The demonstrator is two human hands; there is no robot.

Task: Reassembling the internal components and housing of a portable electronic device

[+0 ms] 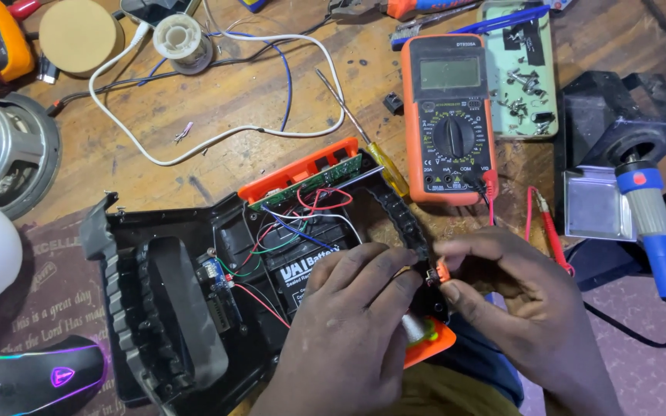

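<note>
Both hands are down on the opened black case (pixel 171 308), meeting at its right edge. The left hand (pixel 356 316) lies over the battery (pixel 302 271), fingers curled and bunched, tips pressed to the case wall (pixel 402 223) just beside the right hand. The right hand (pixel 502 285) comes in from the other side, thumb and forefinger pinched on a small orange part (pixel 442 271) at that wall; the other fingers are loosely bent. Whether the left fingertips grip the same part or only steady the wall, I cannot tell.

Under the left hand, red, blue, green and white wires (pixel 287 227) run from the battery up to a green circuit board (pixel 321 181) in an orange frame, just above the fingers. Left of that hand sits a small blue board (pixel 213 273) inside the case. Below the 2 hands an orange piece (pixel 433 343) peeks out.

Above the right hand stands an orange meter (pixel 449 115), its red probe (pixel 553 231) lying just right of the knuckles. A yellow-handled screwdriver (pixel 371 150) lies between meter and circuit board. Further right, a blue soldering iron (pixel 649 223) rests in its black stand. Well left of the hands, a lit mouse (pixel 44 377) and a speaker (pixel 5 150).
</note>
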